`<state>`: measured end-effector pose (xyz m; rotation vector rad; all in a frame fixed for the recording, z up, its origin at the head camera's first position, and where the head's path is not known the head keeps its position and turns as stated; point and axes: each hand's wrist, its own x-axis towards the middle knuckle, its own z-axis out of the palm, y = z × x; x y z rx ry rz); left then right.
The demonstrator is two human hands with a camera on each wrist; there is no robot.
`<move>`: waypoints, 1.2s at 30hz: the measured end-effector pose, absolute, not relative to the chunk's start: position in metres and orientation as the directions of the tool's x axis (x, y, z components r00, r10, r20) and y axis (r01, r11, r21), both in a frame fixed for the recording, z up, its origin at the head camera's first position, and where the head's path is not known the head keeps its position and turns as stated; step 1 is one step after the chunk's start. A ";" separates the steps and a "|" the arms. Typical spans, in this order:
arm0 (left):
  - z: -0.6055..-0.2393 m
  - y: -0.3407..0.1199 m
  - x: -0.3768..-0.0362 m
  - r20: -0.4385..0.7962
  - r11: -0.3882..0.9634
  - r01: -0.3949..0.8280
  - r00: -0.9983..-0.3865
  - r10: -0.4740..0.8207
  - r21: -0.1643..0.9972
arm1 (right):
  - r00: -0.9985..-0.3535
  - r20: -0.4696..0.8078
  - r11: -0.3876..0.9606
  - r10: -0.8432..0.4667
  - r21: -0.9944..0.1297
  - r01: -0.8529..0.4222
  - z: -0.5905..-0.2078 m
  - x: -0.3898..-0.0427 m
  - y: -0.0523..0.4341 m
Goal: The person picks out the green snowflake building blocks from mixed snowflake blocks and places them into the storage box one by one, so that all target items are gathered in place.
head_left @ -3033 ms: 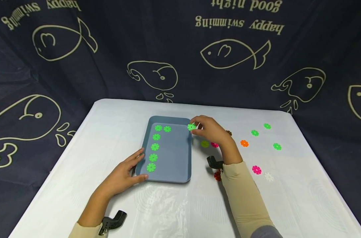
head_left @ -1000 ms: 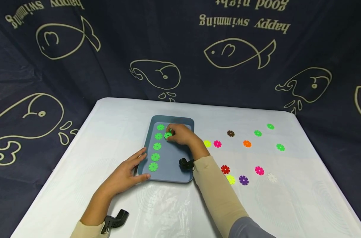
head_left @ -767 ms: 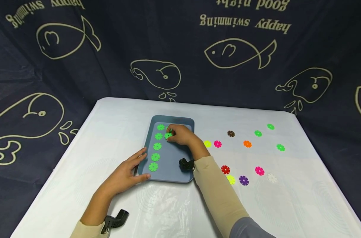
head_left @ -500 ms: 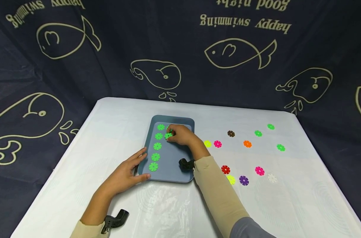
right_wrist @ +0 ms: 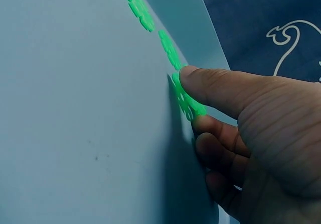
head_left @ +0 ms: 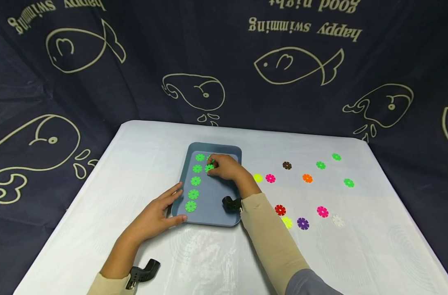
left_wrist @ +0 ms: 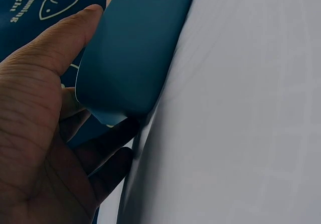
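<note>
A grey-blue tray (head_left: 216,200) lies on the white table, with a column of notched green plastic discs (head_left: 195,181) along its left side. My right hand (head_left: 225,167) is over the tray's upper part, pinching a green notched disc (head_left: 209,168) between thumb and fingers; in the right wrist view this disc (right_wrist: 186,101) is tilted beside others. Another green disc behind it is mostly hidden by the fingers. My left hand (head_left: 155,215) touches the tray's near-left corner (left_wrist: 120,58), its fingers spread on the left side and its thumb on the front rim.
Right of the tray lie loose notched discs: several green ones (head_left: 321,165), an orange one (head_left: 307,178), a brown one (head_left: 287,165), a red one (head_left: 280,210), a purple one (head_left: 303,223), a white one (head_left: 338,221), plus pink and yellow ones. A dark printed curtain (head_left: 224,53) hangs behind.
Since three seconds ago my right hand has brought the green disc leftward from the tray's right rim to the second column. Over the last second it stays there; the left hand remains at the corner.
</note>
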<state>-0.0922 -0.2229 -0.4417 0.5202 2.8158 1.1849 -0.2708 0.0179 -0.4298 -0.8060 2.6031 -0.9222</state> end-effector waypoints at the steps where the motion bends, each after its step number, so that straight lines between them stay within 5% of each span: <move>1: -0.442 -0.223 -0.092 0.090 0.651 0.289 -0.943 0.322 0.702 | -0.811 -0.061 0.644 -0.582 -0.644 -0.413 -0.430 -0.271 0.018; 36: -0.447 -0.224 -0.093 0.100 0.655 0.294 -0.943 0.317 0.696 | -0.793 -0.039 0.630 -0.608 -0.632 -0.452 -0.408 -0.262 0.022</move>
